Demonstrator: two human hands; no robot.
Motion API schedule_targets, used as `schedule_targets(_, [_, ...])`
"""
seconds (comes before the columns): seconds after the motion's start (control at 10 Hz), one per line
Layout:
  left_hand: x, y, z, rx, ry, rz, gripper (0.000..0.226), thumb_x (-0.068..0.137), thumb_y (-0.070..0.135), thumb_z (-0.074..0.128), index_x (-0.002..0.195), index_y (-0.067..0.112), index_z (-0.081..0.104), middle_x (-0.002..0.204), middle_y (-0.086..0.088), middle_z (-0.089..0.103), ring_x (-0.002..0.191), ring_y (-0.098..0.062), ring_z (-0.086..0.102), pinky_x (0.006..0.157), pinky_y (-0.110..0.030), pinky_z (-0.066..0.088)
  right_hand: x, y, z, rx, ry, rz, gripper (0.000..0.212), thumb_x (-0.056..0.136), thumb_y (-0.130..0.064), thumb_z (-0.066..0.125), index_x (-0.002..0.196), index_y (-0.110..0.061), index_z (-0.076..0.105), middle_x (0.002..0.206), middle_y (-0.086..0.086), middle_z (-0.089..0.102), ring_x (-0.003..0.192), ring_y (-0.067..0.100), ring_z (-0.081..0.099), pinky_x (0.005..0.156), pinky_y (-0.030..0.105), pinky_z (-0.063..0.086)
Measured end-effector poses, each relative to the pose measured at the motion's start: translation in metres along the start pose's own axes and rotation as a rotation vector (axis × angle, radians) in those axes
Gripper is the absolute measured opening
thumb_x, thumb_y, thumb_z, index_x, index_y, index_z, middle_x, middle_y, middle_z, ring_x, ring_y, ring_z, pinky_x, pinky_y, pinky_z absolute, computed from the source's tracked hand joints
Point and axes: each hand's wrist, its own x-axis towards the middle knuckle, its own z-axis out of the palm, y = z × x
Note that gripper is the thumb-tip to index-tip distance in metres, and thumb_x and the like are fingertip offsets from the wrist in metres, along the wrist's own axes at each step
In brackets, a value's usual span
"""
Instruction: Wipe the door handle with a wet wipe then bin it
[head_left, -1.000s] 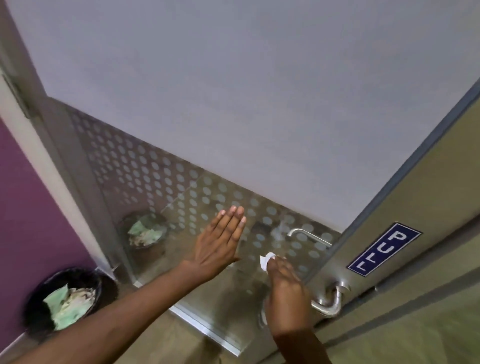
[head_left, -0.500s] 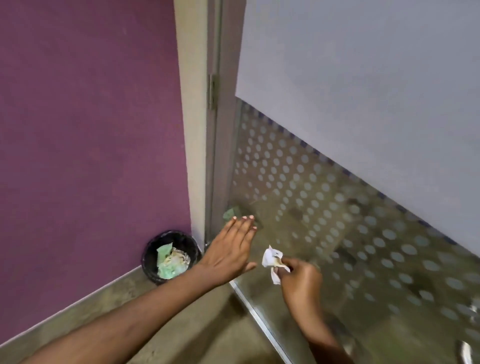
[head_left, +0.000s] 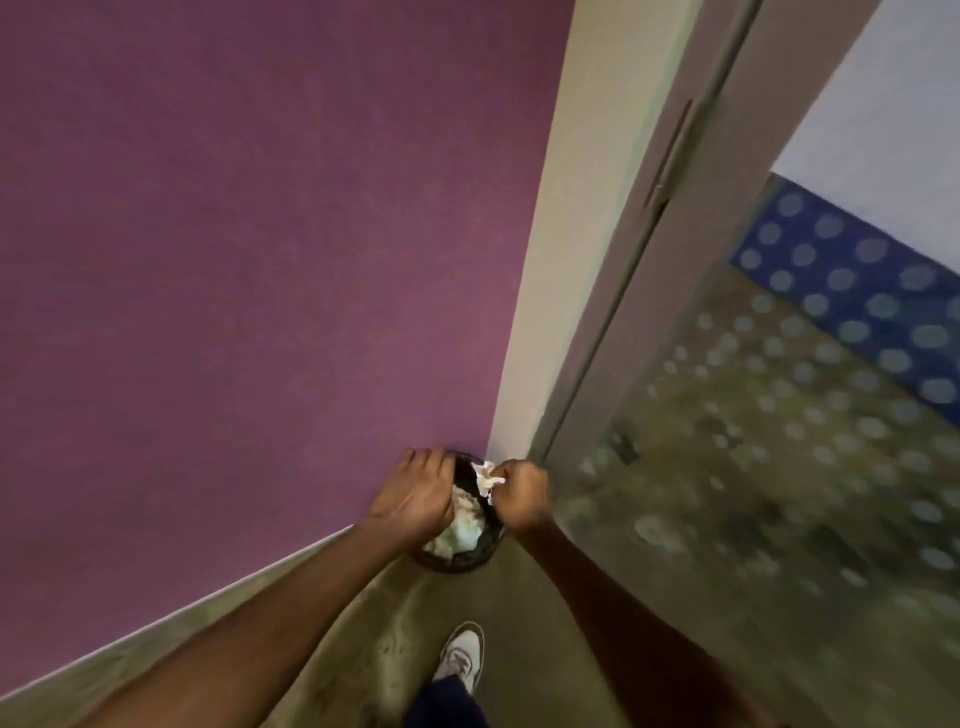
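Observation:
A small black bin (head_left: 470, 556) holding crumpled pale green and white waste stands on the floor in the corner by the purple wall. My right hand (head_left: 519, 499) pinches a crumpled white wet wipe (head_left: 485, 478) directly above the bin's far rim. My left hand (head_left: 415, 496) hovers over the bin's left side, palm down with its fingers curled and nothing in it, hiding part of the rim. The door handle is out of view.
The purple wall (head_left: 234, 260) fills the left. A cream door frame (head_left: 566, 260) and the glass door (head_left: 779, 415) with frosted dots stand at the right. My shoe (head_left: 462, 654) rests on the brownish floor just short of the bin.
The view has swung left and down from the door to the corner bin. Both hands have travelled from the door glass to above the bin, the right one carrying the wipe.

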Motion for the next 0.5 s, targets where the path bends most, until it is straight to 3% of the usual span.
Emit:
schedule_targets(0.1, [0.034, -0.031, 0.025, -0.069, -0.080, -0.011, 0.051, 0.083, 0.024, 0.049, 0.131, 0.008, 0.043, 0.138, -0.018, 0.046, 0.120, -0.035, 0.046, 0.105, -0.042, 0.032, 0.050, 0.003, 0.040, 0.001, -0.066, 0.019, 0.022, 0.088, -0.020, 0.060, 0.090, -0.001, 0.072, 0.095, 0.022, 0.071, 0.094, 0.036, 0.065, 0.080, 0.034, 0.047])
schedule_targets(0.2, [0.068, -0.058, 0.046, 0.005, -0.142, 0.037, 0.045, 0.086, 0.031, 0.045, 0.126, 0.010, 0.045, 0.123, -0.013, 0.052, 0.105, -0.031, 0.052, 0.091, -0.040, 0.039, 0.097, 0.007, 0.072, -0.054, -0.180, 0.035, 0.021, 0.088, -0.017, 0.056, 0.096, -0.002, 0.070, 0.101, 0.020, 0.071, 0.097, 0.033, 0.064, 0.083, 0.032, 0.048])
schedule_targets(0.3, [0.093, -0.075, 0.063, 0.082, -0.183, 0.079, 0.054, 0.088, 0.035, 0.043, 0.132, 0.005, 0.041, 0.127, -0.017, 0.050, 0.106, -0.034, 0.054, 0.090, -0.041, 0.041, 0.133, 0.015, 0.094, -0.089, -0.247, 0.048, 0.025, 0.087, -0.010, 0.055, 0.108, -0.004, 0.068, 0.116, 0.018, 0.067, 0.111, 0.031, 0.059, 0.095, 0.031, 0.044])
schedule_targets(0.4, [0.115, -0.083, 0.085, 0.084, -0.169, 0.152, 0.054, 0.084, 0.033, 0.046, 0.128, 0.002, 0.047, 0.122, -0.018, 0.056, 0.103, -0.035, 0.056, 0.088, -0.040, 0.045, 0.159, 0.030, 0.112, -0.128, -0.353, 0.075, 0.032, 0.086, -0.005, 0.054, 0.117, -0.002, 0.062, 0.128, 0.017, 0.060, 0.122, 0.030, 0.052, 0.102, 0.031, 0.040])
schedule_targets(0.5, [0.129, -0.084, 0.093, 0.061, -0.143, 0.213, 0.047, 0.079, 0.030, 0.051, 0.118, 0.004, 0.055, 0.113, -0.015, 0.060, 0.097, -0.034, 0.059, 0.083, -0.039, 0.048, 0.171, 0.036, 0.120, -0.150, -0.398, 0.080, 0.032, 0.090, -0.007, 0.050, 0.120, 0.001, 0.058, 0.130, 0.019, 0.057, 0.121, 0.031, 0.052, 0.100, 0.033, 0.039])
